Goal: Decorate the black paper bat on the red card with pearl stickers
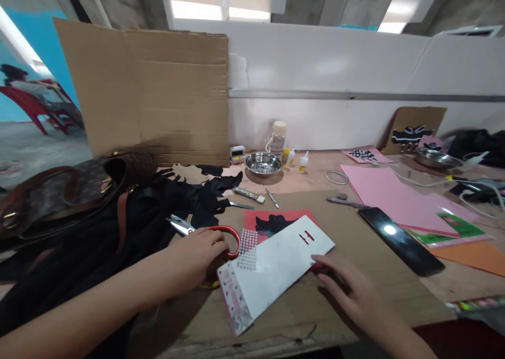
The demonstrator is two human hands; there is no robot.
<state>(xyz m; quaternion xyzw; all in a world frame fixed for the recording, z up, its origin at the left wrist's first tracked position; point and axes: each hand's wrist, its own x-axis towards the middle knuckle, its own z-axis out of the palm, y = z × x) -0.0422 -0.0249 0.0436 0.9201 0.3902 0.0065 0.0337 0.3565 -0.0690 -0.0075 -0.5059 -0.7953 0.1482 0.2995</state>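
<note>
A pinkish-brown table (311,182) stretched across the view, a large brown board (347,232) covering its front middle. On the board was a red sheet (249,217), partly hidden by a white packet (278,267). To the left lay black cloth (145,227) and, farther back, ragged black scraps (209,190). Along the back stood a small clock (237,152), a steel bowl (263,174), a cream-capped drinking bottle (278,138) and a white glue bottle (303,163). On the right, a black phone (402,240) lay at a slant beside pink sheets (394,196), with an orange sheet (469,256) nearer the front and a second metal bowl (437,161) behind.
</note>
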